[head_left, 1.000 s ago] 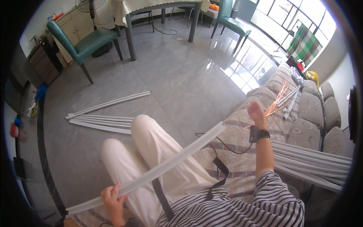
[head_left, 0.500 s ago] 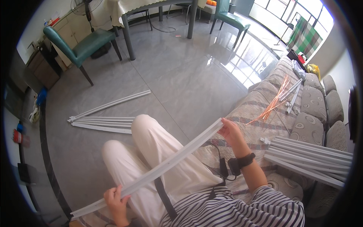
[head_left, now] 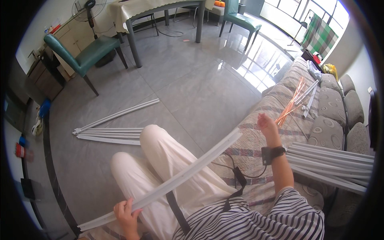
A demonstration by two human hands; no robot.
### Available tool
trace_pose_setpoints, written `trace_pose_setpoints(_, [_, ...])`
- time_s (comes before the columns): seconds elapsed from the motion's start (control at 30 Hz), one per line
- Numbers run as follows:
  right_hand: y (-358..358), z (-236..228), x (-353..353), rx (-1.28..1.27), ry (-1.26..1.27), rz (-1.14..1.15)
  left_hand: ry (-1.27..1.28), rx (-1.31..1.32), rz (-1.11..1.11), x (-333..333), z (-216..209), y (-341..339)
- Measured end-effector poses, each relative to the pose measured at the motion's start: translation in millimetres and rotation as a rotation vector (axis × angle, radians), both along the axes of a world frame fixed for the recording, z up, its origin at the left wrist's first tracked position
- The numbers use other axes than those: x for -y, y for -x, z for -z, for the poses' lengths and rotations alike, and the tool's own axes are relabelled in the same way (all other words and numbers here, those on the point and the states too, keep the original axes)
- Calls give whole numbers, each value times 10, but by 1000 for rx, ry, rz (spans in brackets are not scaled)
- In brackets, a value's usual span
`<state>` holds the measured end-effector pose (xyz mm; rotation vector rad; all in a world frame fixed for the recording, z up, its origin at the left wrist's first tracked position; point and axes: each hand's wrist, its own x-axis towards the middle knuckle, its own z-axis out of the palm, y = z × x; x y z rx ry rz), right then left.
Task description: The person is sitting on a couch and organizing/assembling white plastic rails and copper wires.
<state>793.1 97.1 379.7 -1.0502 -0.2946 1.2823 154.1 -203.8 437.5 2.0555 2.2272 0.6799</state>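
Note:
A long white channel strip (head_left: 180,177) lies slantwise across my lap, from the lower left up to the right over my thighs. My left hand (head_left: 127,216) grips it near its lower left end, thumb and fingers around its edges. My right hand (head_left: 268,125) is off the strip, raised over the sofa beyond its upper end, with its fingers loosely bent and nothing visible in them. Nearest to this hand is a loose bundle of thin copper-coloured rods (head_left: 294,103) on the sofa cover. A dark band with a small box sits on my right wrist.
More white strips (head_left: 332,162) are stacked on the sofa at right, and short white pieces (head_left: 310,100) lie by the rods. Several strips (head_left: 110,134) rest on the tiled floor. A black cable (head_left: 239,176) runs beside my hip. Green chairs (head_left: 94,54) and a table (head_left: 164,5) stand farther off.
My right hand has let go of the strip's upper end and moved right, toward the copper-coloured rods. My left hand still holds the strip, which has barely shifted.

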Motion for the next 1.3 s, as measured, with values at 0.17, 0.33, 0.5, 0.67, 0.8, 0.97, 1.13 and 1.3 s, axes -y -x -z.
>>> trace_pose_setpoints(0.17, [530, -294, 137, 3, 78, -82, -13, -22, -5, 35, 19, 38])
trace_pose_setpoints(0.33, [1436, -349, 662, 99, 54, -446, -20, -38, -5, 36, 4, 30])
trace_pose_setpoints(0.5, [1621, -298, 753, 45, 64, -312, -23, -42, 6, 51, 85, 66])
trace_pose_setpoints(0.67, [1416, -155, 637, 101, 52, -280, -32, -58, 34, 38, 92, 57])
trace_pose_setpoints(0.8, [1160, -257, 537, 133, 32, -184, -51, -56, 37, 32, 72, 41])
trace_pose_setpoints(0.97, [492, -250, 310, 189, 83, 55, -29, -11, 44, 23, 62, 43])
trace_pose_setpoints(1.13, [-204, -541, 117, 302, 48, 181, -32, 5, 44, 29, 51, 31])
trace_pose_setpoints(1.3, [-1330, -528, -64, 112, -156, 284, -42, 21, 57, 25, 130, 56])
